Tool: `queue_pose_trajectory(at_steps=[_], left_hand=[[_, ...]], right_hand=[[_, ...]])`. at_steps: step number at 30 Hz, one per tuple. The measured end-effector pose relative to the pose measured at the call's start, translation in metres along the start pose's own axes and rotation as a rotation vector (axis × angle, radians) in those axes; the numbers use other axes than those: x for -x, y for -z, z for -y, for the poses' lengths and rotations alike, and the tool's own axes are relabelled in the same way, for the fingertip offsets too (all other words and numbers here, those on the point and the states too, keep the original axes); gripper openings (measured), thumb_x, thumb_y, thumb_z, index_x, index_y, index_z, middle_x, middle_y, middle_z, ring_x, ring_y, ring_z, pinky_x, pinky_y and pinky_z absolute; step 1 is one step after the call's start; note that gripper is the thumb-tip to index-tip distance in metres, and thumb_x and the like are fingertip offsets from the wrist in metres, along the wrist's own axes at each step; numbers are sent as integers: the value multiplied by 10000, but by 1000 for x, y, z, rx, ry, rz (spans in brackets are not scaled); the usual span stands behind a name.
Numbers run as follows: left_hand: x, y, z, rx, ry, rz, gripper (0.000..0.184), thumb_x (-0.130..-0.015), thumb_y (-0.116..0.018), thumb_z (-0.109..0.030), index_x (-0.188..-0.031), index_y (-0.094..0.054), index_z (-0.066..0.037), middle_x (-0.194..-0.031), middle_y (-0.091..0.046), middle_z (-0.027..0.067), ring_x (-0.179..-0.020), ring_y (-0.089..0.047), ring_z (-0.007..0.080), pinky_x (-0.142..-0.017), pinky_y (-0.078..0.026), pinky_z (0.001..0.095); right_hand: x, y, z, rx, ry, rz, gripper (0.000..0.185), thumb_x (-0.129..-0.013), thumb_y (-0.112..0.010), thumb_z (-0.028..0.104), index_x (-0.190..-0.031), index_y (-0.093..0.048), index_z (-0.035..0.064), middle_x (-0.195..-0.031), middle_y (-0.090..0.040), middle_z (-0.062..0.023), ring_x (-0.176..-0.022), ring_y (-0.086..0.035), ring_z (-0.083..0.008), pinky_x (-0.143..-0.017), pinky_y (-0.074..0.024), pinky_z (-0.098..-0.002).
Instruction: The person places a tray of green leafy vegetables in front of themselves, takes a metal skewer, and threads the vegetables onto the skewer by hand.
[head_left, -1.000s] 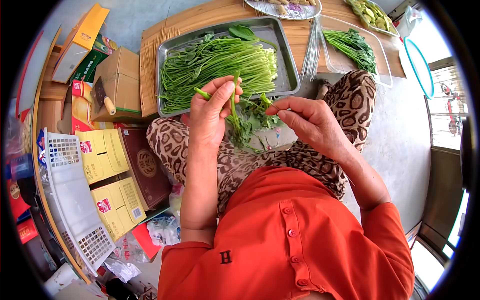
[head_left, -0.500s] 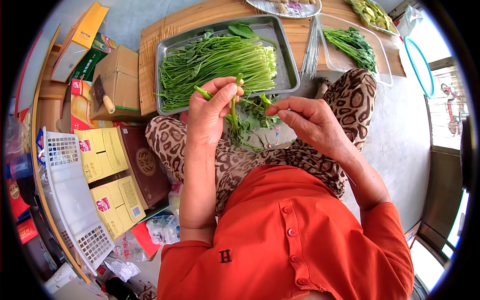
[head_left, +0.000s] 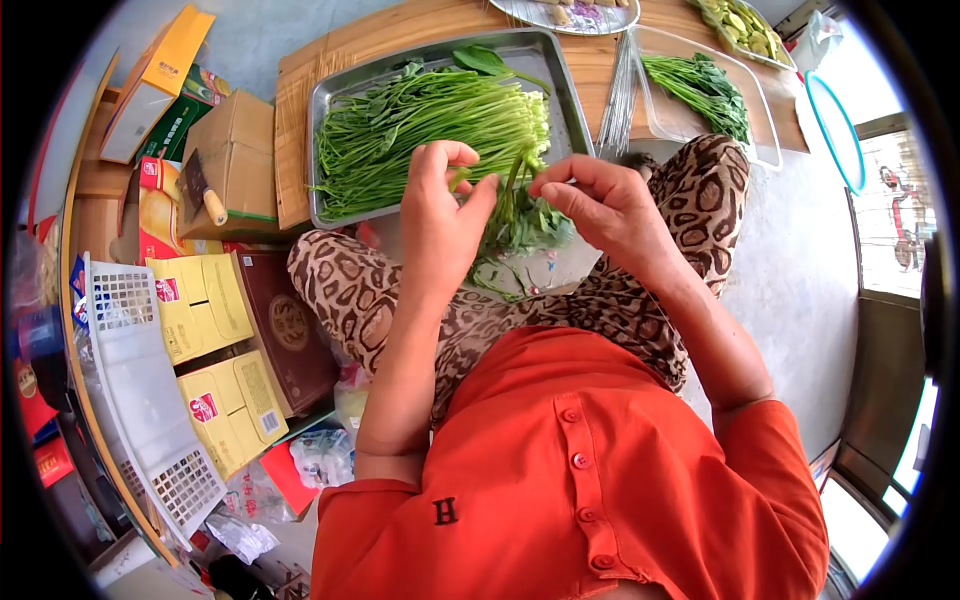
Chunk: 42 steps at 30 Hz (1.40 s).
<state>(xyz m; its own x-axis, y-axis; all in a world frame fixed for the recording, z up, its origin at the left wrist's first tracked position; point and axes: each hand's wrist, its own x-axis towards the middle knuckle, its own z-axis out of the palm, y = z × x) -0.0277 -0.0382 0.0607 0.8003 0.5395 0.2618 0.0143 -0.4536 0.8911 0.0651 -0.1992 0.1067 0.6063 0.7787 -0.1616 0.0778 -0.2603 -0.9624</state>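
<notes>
My right hand (head_left: 612, 205) pinches the upper end of a leafy green stem (head_left: 512, 195), which hangs down between my hands. My left hand (head_left: 440, 215) is just left of it, with thumb and index finger apart. A short green stem piece (head_left: 459, 179) shows inside its curled fingers; the grip is partly hidden. Below the hands lie loose green leaves (head_left: 535, 228). Just beyond, a metal tray (head_left: 572, 110) holds a thick layer of green stalks (head_left: 420, 140), with a broad leaf (head_left: 482, 60) at its far side.
The tray rests on a wooden board (head_left: 300, 130), beside thin skewers (head_left: 618, 95). A clear plastic container (head_left: 765, 120) with greens (head_left: 700, 90) stands to the right. Far back are a plate (head_left: 600, 20) and sliced vegetables (head_left: 745, 30). Cardboard boxes (head_left: 240, 150), a cleaver (head_left: 203, 190) and a white basket (head_left: 150, 400) are left.
The leafy stem has passed from my left fingers to my right hand's pinch. My left hand has moved slightly right, its thumb and index finger parting. My right hand has shifted a little left and up.
</notes>
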Motion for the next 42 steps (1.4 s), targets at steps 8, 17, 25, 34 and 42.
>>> queue_pose_trajectory(at_steps=[8,17,25,34,42], left_hand=[[7,-22,-16,-306,-144,2,273,-734,-678,-11,-930,-491,-43,-912,-525,98,-794,-584,274,-633,-469,358],[7,-6,3,663,226,131,134,-893,-609,-78,-1004,-589,-4,-844,-610,14,-693,-527,60,-591,-392,185],[-4,9,19,1013,392,36,144,-888,-625,-97,-989,-593,-1,-854,-612,38,-692,-542,86,-576,-404,210],[-3,5,15,1061,404,38,183,-880,-633,-90,-1030,-601,10,-859,-615,39,-698,-548,94,-590,-428,218],[-3,6,19,1046,378,79,191,-884,-634,-105,-1047,-596,-12,-890,-604,35,-748,-536,115,-632,-429,255]], right_hand=[[-12,-10,-6,-105,78,-105,134,-870,-661,137,-919,-606,25,-614,-518,60,-576,-386,-6,-482,-302,-199],[-5,3,-9,-64,-13,-132,178,-931,-582,189,-960,-626,19,-604,-479,55,-551,-398,-20,-481,-323,-201],[23,-1,4,-11,-63,54,219,-970,-496,175,-1005,-636,11,-566,-394,49,-530,-353,-33,-473,-308,-222],[22,-4,5,74,-13,37,204,-949,-524,166,-966,-645,2,-560,-420,-5,-535,-381,-69,-490,-355,-265],[22,-3,4,86,-16,45,210,-953,-516,172,-987,-645,11,-562,-415,-8,-535,-378,-75,-491,-350,-266]])
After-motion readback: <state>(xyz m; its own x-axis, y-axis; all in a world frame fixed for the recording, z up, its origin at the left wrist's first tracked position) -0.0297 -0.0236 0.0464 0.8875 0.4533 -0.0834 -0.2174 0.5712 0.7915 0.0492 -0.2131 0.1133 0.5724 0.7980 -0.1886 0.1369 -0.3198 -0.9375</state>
